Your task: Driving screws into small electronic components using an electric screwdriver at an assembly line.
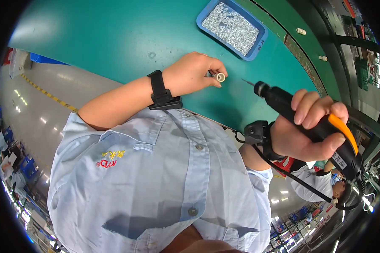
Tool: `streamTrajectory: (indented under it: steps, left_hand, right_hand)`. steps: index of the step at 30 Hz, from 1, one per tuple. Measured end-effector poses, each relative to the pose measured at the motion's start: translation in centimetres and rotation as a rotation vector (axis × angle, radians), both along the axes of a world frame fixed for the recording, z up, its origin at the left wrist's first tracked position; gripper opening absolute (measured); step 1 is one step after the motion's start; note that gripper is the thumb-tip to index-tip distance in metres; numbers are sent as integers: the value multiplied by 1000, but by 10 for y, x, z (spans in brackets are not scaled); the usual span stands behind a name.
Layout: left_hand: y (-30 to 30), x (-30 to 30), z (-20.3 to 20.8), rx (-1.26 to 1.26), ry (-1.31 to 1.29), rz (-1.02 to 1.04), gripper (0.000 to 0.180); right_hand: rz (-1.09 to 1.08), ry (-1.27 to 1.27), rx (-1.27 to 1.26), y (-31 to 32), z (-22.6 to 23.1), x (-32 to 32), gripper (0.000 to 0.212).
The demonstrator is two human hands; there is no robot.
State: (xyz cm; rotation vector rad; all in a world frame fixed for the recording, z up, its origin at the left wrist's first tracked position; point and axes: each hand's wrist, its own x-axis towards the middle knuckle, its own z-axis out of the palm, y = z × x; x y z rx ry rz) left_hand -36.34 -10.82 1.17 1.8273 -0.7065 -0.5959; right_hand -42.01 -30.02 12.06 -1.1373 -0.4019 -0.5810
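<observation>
My left hand point(192, 75) is above the green table, its thumb and fingers pinching a small cream-white hollow cylinder point(219, 77). The cylinder's round open end faces the right side. My right hand point(310, 126) is wrapped round a black electric screwdriver point(283, 100) with an orange strip on its body. The thin bit points left toward the cylinder, with a gap between them. From the screwdriver's rear end a black cable runs back past my right wrist.
A blue tray point(201, 25) full of small silver screw-like pieces sits at the table's far side. On a green ledge to the right lie two cream-white pieces, one cylinder point(300, 31) farther off and another cylinder point(323, 58) nearer. Another person point(310, 183) is behind at right.
</observation>
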Motion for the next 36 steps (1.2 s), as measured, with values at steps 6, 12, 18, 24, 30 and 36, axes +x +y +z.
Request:
streamTrajectory:
  steps: [6, 12, 18, 24, 30, 36]
  left_hand:
    - [7, 7, 2, -23, 1, 24, 18]
    - [30, 44, 18, -69, -2, 175, 25]
    - [73, 156, 44, -18, -233, 572, 31]
    - [102, 288, 37, 398, -484, 637, 33]
    - [102, 345, 25, 522, -496, 650, 44]
    - [101, 349, 39, 535, -601, 775, 55]
  right_hand:
    - [-123, 189, -124, 7, -19, -10, 37]
    - [-171, 253, -85, 15, -27, -18, 34]
    - [-220, 262, -79, 14, -30, -30, 33]
    - [-294, 232, -76, 24, -26, -34, 34]
    - [-287, 248, -14, 30, -25, -29, 39]
    - [-400, 242, -127, 30, -23, -37, 34]
